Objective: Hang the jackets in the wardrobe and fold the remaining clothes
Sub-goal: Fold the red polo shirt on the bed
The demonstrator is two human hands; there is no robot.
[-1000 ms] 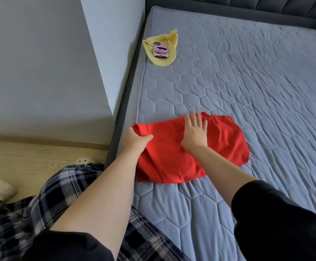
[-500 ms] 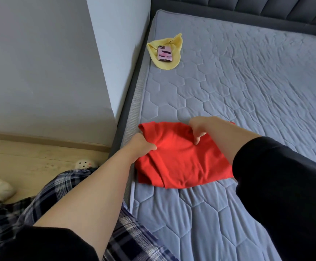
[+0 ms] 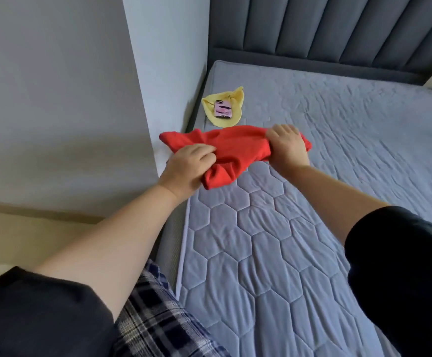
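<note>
1. Since half a second ago, the red garment (image 3: 238,150) has left the mattress (image 3: 261,253); it lay flat in a rough folded rectangle then, and now it is lifted clear and bunched between both hands.
2. A second ago the right hand (image 3: 285,148) pressed flat on the cloth with straight fingers; now it curls round the garment's right end.
3. The camera view has tilted up: more of the padded headboard (image 3: 325,29) shows than before.
4. Garment: bright red, soft knit, crumpled into a loose horizontal bundle. A corner sticks out to the left past the left hand (image 3: 186,171), and a fold hangs down below that hand.
5. Position: held in the air above the left edge of the mattress, in front of the wall corner (image 3: 142,99), nearer than the yellow cloth (image 3: 222,109).
6. Left hand grip: fingers and thumb closed tight on the lower left of the bundle, cloth gathered inside the fist.
7. Right hand grip: knuckles up, fingers wrapped over the top edge of the right end.
8. A pink phone (image 3: 222,109) lies on the yellow cloth, well apart from the hands.
9. Black sleeves are pushed up both arms; plaid trousers (image 3: 158,318) show at the bottom.
</note>
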